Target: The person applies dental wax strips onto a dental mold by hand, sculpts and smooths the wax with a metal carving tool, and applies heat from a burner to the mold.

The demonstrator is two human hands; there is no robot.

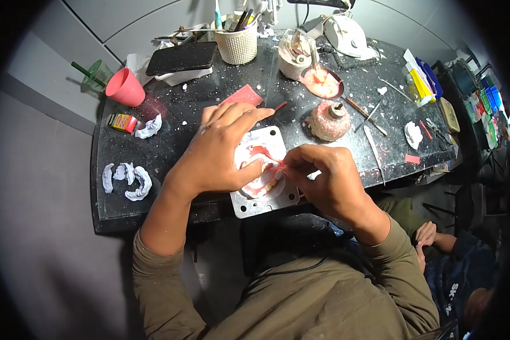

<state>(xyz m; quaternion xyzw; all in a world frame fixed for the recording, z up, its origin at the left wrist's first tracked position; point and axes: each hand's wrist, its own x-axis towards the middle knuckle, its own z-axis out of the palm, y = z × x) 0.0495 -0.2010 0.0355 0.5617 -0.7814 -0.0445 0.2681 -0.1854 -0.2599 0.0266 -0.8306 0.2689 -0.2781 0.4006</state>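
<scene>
A dental cast with pink wax and teeth lies on a square metal plate at the table's front edge. My left hand spreads over the cast's left side, fingers stretched out and apart, thumb resting on the cast. At the cast's right side, my right hand is closed in a pinch on a thin piece of pink wax. That piece touches or nearly touches the cast; I cannot tell which. Behind my left fingers lies a pink wax sheet, partly covered.
A wax-spattered burner, a pan of pink wax and carving tools stand or lie to the right. White mould pieces, a small box and a red cup are left. Another person's hands show lower right.
</scene>
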